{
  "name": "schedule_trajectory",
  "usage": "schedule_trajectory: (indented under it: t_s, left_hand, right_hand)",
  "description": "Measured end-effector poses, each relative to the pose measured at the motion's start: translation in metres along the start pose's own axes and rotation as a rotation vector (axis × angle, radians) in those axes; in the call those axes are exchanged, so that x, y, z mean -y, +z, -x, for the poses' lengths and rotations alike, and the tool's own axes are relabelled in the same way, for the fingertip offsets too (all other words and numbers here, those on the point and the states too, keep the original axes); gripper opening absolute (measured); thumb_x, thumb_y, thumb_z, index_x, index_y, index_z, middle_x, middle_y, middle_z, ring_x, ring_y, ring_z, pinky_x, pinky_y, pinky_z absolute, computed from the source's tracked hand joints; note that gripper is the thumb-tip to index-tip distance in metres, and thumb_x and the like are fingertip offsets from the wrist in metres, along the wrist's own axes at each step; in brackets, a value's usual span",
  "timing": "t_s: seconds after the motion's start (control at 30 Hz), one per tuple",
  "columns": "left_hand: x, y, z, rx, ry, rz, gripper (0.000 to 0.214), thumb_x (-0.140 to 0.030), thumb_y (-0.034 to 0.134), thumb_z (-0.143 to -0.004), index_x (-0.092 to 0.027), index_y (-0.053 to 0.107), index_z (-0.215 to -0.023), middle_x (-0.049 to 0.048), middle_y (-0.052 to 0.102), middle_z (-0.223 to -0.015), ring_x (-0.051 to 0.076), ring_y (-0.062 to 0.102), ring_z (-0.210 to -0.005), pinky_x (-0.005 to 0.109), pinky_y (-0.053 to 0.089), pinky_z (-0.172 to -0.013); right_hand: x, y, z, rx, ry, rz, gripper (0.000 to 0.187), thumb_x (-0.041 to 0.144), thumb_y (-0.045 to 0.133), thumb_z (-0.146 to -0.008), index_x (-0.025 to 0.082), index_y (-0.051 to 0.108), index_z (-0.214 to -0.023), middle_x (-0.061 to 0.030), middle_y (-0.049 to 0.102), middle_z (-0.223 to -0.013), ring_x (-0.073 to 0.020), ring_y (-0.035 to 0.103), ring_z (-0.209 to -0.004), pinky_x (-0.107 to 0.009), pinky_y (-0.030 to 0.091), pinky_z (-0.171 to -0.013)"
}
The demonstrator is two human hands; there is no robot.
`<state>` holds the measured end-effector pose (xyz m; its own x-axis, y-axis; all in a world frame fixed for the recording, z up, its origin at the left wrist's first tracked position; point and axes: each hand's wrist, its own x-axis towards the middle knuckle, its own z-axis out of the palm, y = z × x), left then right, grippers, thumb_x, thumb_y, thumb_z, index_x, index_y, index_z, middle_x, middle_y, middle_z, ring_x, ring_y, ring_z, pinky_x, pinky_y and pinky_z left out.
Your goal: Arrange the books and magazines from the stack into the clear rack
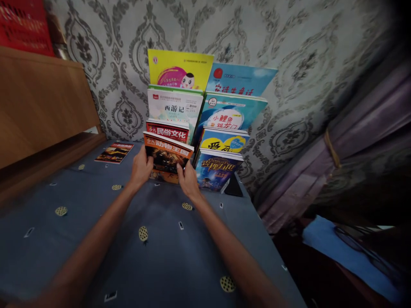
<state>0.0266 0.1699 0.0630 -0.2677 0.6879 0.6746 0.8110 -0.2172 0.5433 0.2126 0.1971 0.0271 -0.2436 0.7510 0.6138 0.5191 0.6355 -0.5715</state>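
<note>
My left hand (141, 167) and my right hand (188, 179) both grip an orange-topped animal book (167, 157), one on each side edge. The book stands at the front of the left column of a tiered book rack (233, 187) against the wall. Behind it in that column rise a red-titled book (167, 131), a white book (175, 108) and a yellow book (180, 70). The right column holds a dark blue book (215, 170), a yellow-and-blue one (224, 141) and two blue ones behind.
A thin dark booklet (114, 152) lies flat on the blue patterned tablecloth (128, 239) at the back left. A wooden headboard-like panel (41, 102) stands to the left. Purple curtains (346, 145) hang on the right past the table's edge.
</note>
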Motion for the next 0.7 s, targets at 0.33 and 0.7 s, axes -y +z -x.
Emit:
schedule_trajectory:
  t_s: [0.33,0.7]
  left_hand:
    - [-0.001,-0.008,0.003,0.118,-0.032,-0.298,0.031,-0.016,0.046,-0.083,-0.016,0.049,-0.114,0.0144,0.066,-0.103,0.031,0.067,-0.099,0.046,0.054,-0.090]
    - [-0.001,-0.008,0.004,0.253,-0.060,-0.344,0.041,-0.016,0.042,-0.088,-0.009,0.041,-0.129,0.0187,0.070,-0.097,0.031,0.071,-0.089,0.045,0.055,-0.081]
  right_hand:
    - [-0.009,0.007,0.003,-0.088,0.070,0.069,0.032,0.038,0.042,-0.098,0.017,0.046,-0.121,-0.0159,0.064,-0.110,-0.0308,0.061,-0.106,-0.046,0.051,-0.091]
    - [-0.010,0.004,0.004,-0.112,0.098,0.091,0.026,0.029,0.038,-0.098,0.015,0.046,-0.118,-0.0179,0.062,-0.107,-0.0304,0.060,-0.100,-0.047,0.052,-0.088]
